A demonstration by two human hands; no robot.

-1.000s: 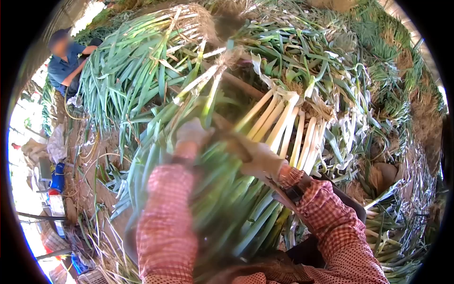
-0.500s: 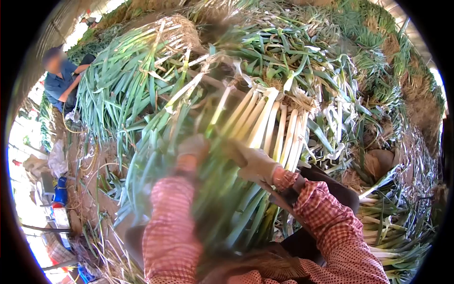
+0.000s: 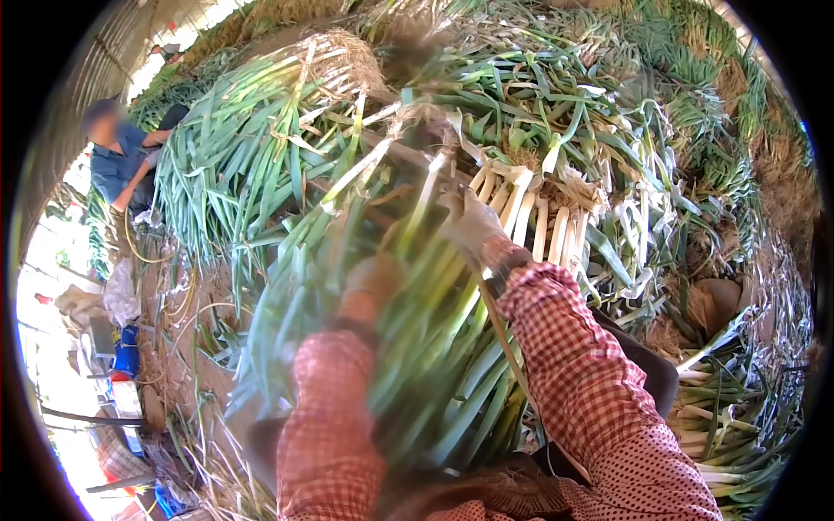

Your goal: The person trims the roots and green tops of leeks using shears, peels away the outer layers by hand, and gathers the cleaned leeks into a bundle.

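Observation:
A bundle of long green onions (image 3: 434,304) lies before me, with white stalks toward the back and green leaves toward my lap. My left hand (image 3: 378,278) is smeared by motion over the leaves on the left side, and its fingers cannot be made out. My gloved right hand (image 3: 473,221) is at the white stalks near the root ends, its fingers curled. What it grips is hidden. A long tan strip (image 3: 504,339) runs from below this hand down toward my lap. More white stalks (image 3: 547,227) lie just right of the hand.
A large pile of green onions (image 3: 239,165) stands at the left, with a person (image 3: 122,156) seated beyond it. Loose onions (image 3: 530,104) cover the back. Another heap (image 3: 717,425) lies at my right. Plastic bags and a blue object (image 3: 127,350) are on the left.
My right hand has moved up and away from me, from the middle of the stalks toward their root ends. My left hand has shifted slightly right. The view has turned a little.

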